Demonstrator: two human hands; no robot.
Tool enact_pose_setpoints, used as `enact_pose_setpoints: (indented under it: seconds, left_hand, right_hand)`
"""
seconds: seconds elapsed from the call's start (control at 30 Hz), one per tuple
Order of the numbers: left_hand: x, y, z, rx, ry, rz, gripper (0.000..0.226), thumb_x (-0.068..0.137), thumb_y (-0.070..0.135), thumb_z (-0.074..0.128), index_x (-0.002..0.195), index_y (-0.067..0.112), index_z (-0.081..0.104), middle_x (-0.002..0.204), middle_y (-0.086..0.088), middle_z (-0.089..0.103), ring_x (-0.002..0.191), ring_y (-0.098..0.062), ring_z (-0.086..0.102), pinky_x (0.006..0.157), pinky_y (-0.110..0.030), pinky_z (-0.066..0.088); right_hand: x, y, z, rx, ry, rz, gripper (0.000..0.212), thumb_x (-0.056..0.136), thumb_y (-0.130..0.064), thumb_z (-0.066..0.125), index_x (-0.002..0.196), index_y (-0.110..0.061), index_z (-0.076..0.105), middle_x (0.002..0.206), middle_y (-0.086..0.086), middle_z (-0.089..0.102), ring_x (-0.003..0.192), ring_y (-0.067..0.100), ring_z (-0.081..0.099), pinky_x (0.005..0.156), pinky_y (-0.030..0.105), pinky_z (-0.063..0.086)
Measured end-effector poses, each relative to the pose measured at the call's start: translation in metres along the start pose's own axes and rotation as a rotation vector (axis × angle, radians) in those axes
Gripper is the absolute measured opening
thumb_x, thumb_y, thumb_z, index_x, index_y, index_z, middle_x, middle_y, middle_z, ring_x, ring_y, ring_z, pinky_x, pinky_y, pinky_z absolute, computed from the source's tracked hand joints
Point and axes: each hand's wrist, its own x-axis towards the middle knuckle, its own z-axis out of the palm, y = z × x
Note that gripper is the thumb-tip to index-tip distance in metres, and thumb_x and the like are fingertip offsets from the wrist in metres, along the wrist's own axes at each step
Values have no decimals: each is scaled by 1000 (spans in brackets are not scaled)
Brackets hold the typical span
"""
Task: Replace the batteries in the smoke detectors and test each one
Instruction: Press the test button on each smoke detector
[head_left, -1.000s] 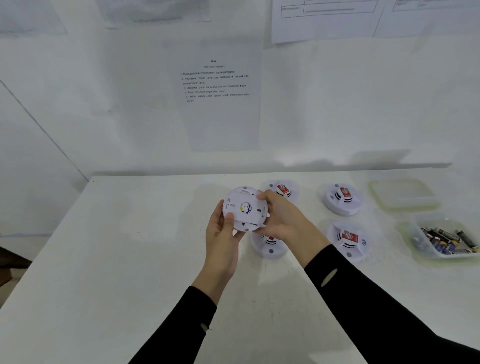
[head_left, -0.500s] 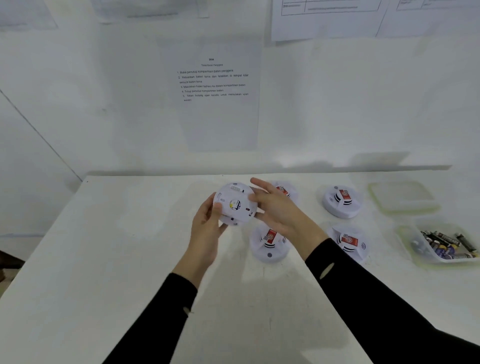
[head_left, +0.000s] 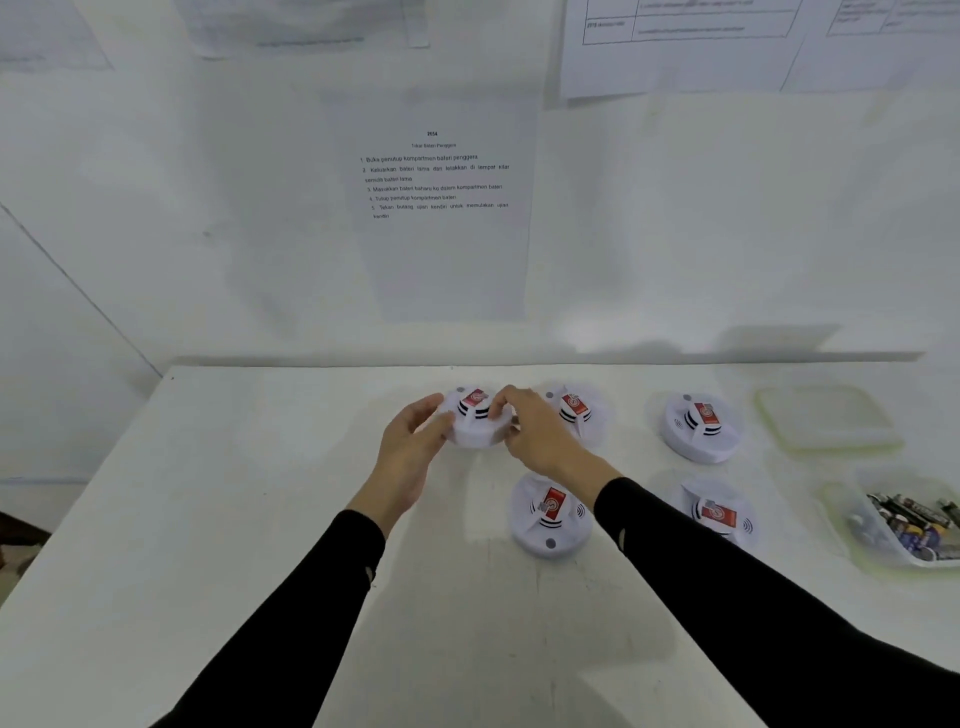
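Several white round smoke detectors with red labels lie face up on the white table. One detector sits at the back of the table between my hands. My left hand touches its left side and my right hand grips its right edge with fingers over the top. Other detectors lie behind my right hand, at the back right, in front of my hands and beside my right sleeve.
A clear plastic tub with several batteries stands at the right edge. A clear lid lies behind it. A printed instruction sheet hangs on the wall behind the table.
The detector was held up with its back side toward me. It has been turned face up and lowered onto the table at the back, with both hands still on it.
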Motion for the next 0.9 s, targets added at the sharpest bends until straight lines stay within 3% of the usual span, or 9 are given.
enact_pose_setpoints:
  seconds: [0.1,0.2,0.27,0.37,0.47,0.6,0.73,0.9]
  left_hand:
    - [-2,-8,0,88,-62,47,47,95,10,64,139,14,49,137,3,58,120,-14,60,102,-29,48]
    - [1,-16,-4,232,-119,98,38,93,11,67,130,13,55,123,3,67,110,-13,66,86,-18,54]
    - [2,-20,-5,331,-48,107,56,85,20,77,135,16,51,124,3,62,106,-8,64,78,-12,51]
    - [1,-25,-7,529,39,162,75,77,31,84,141,18,48,127,-1,50,107,-16,59,78,-14,44]
    - [0,-25,-9,527,32,124,81,79,31,83,146,16,40,131,1,42,108,-17,55,84,-21,43]
    - [5,-21,-15,451,7,128,54,101,20,56,150,11,36,152,-3,43,135,-17,45,102,-21,34]
    - [3,-25,-9,444,28,145,43,105,8,37,147,11,43,149,-2,48,137,-17,44,112,-27,33]
    - [-10,-42,5,363,219,137,36,102,19,48,138,13,47,123,-4,62,111,-22,62,90,-27,44]
  right_hand:
    - [4,-2,8,39,49,38,32,80,11,48,103,-12,49,98,7,52,73,20,48,57,22,37]
    - [7,-7,6,164,45,51,32,83,4,51,111,-13,48,107,3,55,89,29,60,66,30,49]
    - [9,-8,2,197,4,60,36,85,3,52,116,-14,49,115,6,56,106,31,59,83,37,52]
    - [9,-2,3,143,-49,25,34,85,-1,55,116,-15,53,122,9,56,99,19,53,85,28,46]
    - [6,7,5,72,67,45,28,86,-9,60,113,-17,56,123,4,52,106,17,53,92,32,48]
    - [-1,8,14,-10,81,102,29,87,-21,63,115,-13,57,115,3,55,94,18,58,80,25,45]
    - [1,0,15,71,58,151,39,90,-10,55,129,-11,50,120,9,56,95,19,58,77,25,46]
    - [12,4,2,271,21,184,51,92,3,44,140,-15,39,145,10,42,131,21,45,100,26,40]
